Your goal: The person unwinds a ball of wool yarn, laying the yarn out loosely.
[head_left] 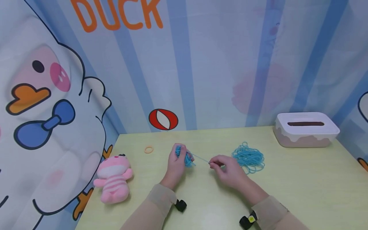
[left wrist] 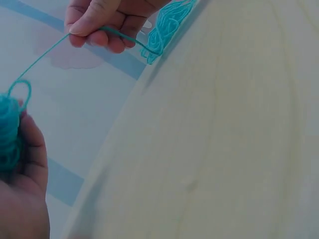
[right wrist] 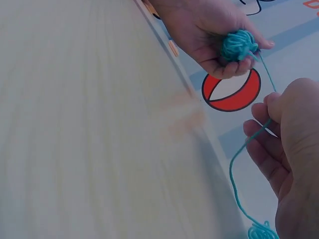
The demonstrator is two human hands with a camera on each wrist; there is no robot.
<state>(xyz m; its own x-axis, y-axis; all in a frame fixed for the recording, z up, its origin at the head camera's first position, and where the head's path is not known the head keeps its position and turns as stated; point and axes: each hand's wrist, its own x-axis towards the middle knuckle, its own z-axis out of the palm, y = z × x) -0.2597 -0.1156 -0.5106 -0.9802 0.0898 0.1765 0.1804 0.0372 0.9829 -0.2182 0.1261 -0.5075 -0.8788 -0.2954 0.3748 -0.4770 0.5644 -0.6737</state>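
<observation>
**Yarn ball (head_left: 188,160) and loose yarn pile (head_left: 248,158) share a pale wood-grain tabletop (head_left: 212,201)**

Head view: a pink-and-white plush toy (head_left: 115,180) with a striped belly lies at the left, a thin orange ring (head_left: 148,153) near it, both well apart from the yarn. A tissue box (head_left: 302,141) stands at the far right, its white lid dripping over a grey-brown base; its contents cannot be seen through the dark slot. Printed cloth (head_left: 212,64) hangs behind. The left hand (head_left: 176,163) grips the ball; the right hand (head_left: 230,171), apart from it, pinches the taut blue strand (head_left: 200,158) beside the tangled pile.

Left wrist view: a small loop stands up from the ball, and the strand runs through the right hand's pinch to the pile.

Right wrist view: the ball is ribbed with soft windings; beyond the pinch, the strand curves slackly.
</observation>
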